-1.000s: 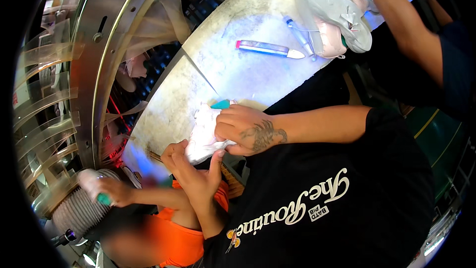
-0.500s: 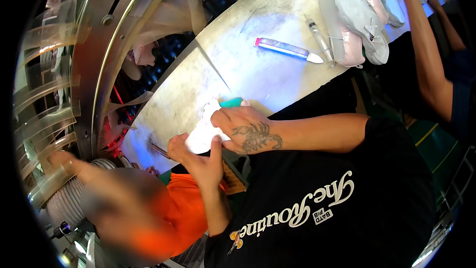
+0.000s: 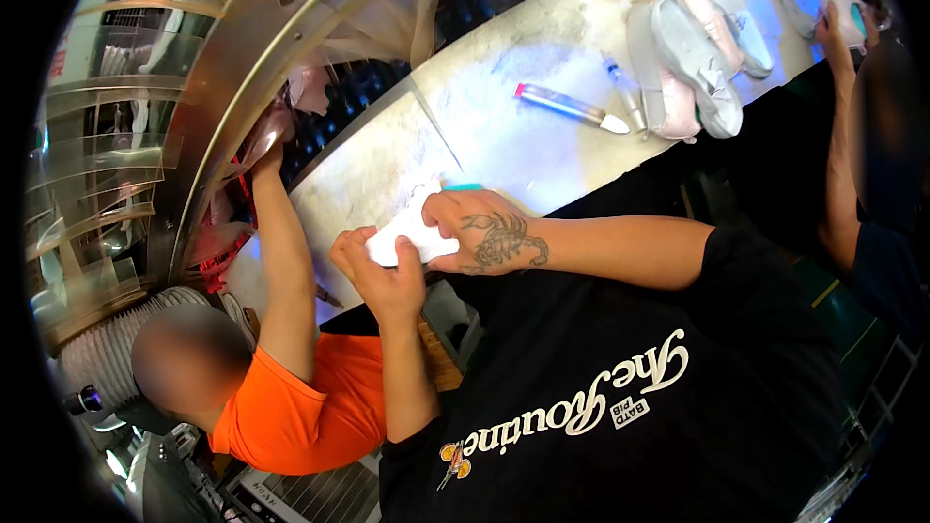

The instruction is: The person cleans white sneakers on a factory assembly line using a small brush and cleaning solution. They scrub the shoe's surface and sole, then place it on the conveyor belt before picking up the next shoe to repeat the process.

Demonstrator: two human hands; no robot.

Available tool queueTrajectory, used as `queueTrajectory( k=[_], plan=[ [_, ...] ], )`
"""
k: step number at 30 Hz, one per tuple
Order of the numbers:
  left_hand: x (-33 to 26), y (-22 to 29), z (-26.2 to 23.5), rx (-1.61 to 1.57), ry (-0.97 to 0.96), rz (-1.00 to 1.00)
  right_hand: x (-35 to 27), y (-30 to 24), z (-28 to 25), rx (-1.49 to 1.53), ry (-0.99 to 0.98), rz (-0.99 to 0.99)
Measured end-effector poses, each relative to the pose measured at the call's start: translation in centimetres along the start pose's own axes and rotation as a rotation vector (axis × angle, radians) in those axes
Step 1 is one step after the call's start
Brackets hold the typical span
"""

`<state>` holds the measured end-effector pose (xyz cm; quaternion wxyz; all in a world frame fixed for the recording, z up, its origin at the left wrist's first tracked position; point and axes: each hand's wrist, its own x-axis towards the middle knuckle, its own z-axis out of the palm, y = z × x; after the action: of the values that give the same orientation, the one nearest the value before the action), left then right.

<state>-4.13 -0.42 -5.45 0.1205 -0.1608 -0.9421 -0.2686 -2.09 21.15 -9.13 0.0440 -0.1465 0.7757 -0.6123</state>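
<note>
Between both my hands is a shoe (image 3: pixel 397 240), glaring white under the lamp, so its details are washed out. A teal part (image 3: pixel 463 187) shows just beyond my right hand and seems to belong to it. My left hand (image 3: pixel 381 276) grips the near left end, thumb pressed on top. My right hand (image 3: pixel 480 230) curls over the other end, its fingertips partly hidden. Farther off on the pale worktable (image 3: pixel 387 150) lie a thick marker-like tube (image 3: pixel 562 105) with a white tip and a slim syringe-like tube (image 3: pixel 625 92).
Several pale grey and pink shoes (image 3: pixel 693 63) stand at the table's far right. A person in orange (image 3: pixel 300 397) at left reaches an arm into a strip-curtained machine (image 3: pixel 232 58), near a pinkish shoe. Another person's hand (image 3: pixel 833 39) holds a shoe at far right.
My hands keep their grip, the shoe tilted slightly differently. The orange-clad person's arm has swung up into the machine opening. The person at right now holds a pink shoe. My view has shifted.
</note>
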Motion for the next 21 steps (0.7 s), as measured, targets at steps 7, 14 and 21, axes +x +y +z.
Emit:
queueTrajectory(
  k=[7,14,21],
  plan=[
    [-2.3,-1.6,3.8,-1.371,0.106,-0.726,-0.7,-0.5,-7.9,0.113,0.141,-0.133],
    [0.8,6.9,3.2,-1.298,-0.237,-0.264,2.2,-6.7,-10.1,-0.016,0.039,-0.015],
    [-5.3,4.9,3.7,-0.463,-0.043,0.255,5.3,-3.4,-12.6,0.34,0.063,0.256]
  ],
)
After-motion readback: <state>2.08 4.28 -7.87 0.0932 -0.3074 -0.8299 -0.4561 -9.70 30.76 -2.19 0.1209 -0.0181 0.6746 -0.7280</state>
